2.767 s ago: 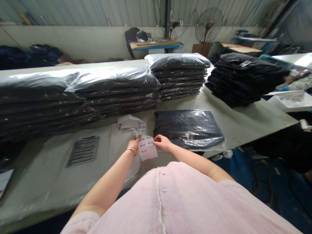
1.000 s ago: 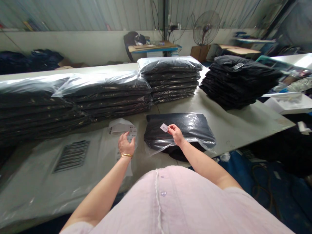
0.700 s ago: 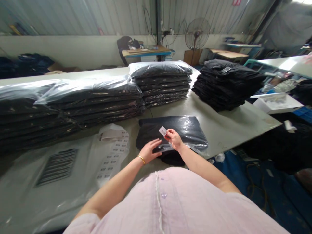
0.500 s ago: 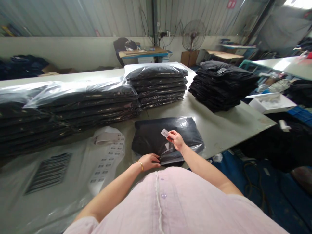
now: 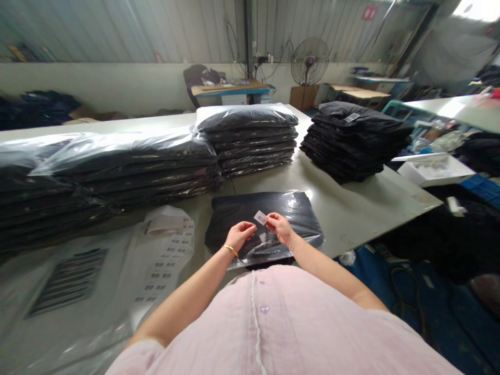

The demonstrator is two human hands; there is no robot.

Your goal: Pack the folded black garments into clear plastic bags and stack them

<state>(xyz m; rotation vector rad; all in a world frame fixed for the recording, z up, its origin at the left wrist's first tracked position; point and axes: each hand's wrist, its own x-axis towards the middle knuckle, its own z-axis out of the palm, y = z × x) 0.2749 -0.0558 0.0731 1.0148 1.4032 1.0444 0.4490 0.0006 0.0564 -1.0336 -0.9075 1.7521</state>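
A folded dark garment in a clear plastic bag point(image 5: 226, 211) lies flat on the table in front of me. Above it, my right hand point(image 5: 279, 228) pinches a small white printed label point(image 5: 260, 217) by its right end. My left hand point(image 5: 240, 235), with a gold bangle at the wrist, hovers over the bag's left part. Its thumb and fingertips are pinched together close to the label's left side; whether anything sits between them is too small to see. A white sheet of printed labels point(image 5: 167, 260) lies left of the bag, its far end curled over.
Stacks of bagged dark garments point(image 5: 250, 140) line the table's far left side. A pile of unbagged black garments point(image 5: 351, 140) stands back right, near the table edge point(image 5: 425, 200). Clear plastic bags point(image 5: 97, 323) lie at left. A white box point(image 5: 435, 169) is beyond the right edge.
My left hand has lifted from the bag's near edge and moved up beside the label, its fingers now pinched. My right hand still holds the label, slightly further left.
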